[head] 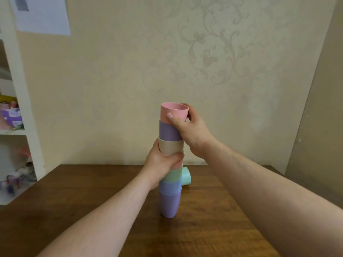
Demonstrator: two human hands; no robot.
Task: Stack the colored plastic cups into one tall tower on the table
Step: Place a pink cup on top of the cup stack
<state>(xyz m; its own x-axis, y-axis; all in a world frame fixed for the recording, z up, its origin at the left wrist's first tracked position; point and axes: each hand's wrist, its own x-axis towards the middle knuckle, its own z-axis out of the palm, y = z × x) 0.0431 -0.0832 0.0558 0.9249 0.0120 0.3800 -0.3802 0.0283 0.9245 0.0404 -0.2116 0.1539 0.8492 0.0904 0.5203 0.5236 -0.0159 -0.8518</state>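
A tower of nested plastic cups (169, 199) stands upright in the middle of the brown wooden table (78, 191). From the bottom I see purple, blue, green, a pink cup mostly hidden, beige, purple and a pink cup (173, 112) on top. My left hand (161, 164) wraps around the tower's middle, below the beige cup (171, 146). My right hand (191, 130) grips the top pink cup, thumb in front, fingers behind its rim. A mint-green cup (186, 176) lies on its side on the table just behind the tower to the right.
The table backs onto a patterned beige wall (204, 62). A white shelf unit (20, 112) with assorted items stands at the left. A paper sheet (40, 13) hangs on the wall at the top left.
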